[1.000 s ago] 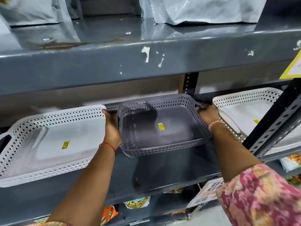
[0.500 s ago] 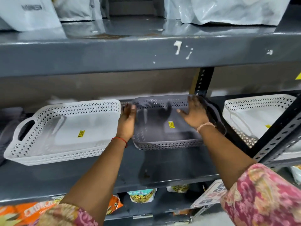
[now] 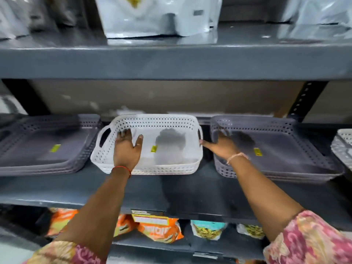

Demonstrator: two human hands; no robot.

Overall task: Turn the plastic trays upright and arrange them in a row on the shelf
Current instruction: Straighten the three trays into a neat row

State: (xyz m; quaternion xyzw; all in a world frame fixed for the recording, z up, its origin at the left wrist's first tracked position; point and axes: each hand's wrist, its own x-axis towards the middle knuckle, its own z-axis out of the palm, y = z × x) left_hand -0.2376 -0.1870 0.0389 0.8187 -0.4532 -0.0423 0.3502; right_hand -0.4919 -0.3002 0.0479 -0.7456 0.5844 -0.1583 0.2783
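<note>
Silver pouches (image 3: pixel 160 16) stand along the top shelf's (image 3: pixel 171 61) front edge, more of them blurred toward its left and right ends. Beneath the middle shelf, orange snack bags (image 3: pixel 158 228) lie near the left and centre, with teal-topped packets (image 3: pixel 207 229) just to their right. A perforated black upright (image 3: pixel 302 98) rises at the back right.

A white perforated tray (image 3: pixel 162 143) sat upright mid-shelf (image 3: pixel 171 189), between a grey tray (image 3: pixel 47 145) on its left and another grey tray (image 3: pixel 276 149) on its right; a fourth white tray's (image 3: pixel 343 147) edge showed far right
</note>
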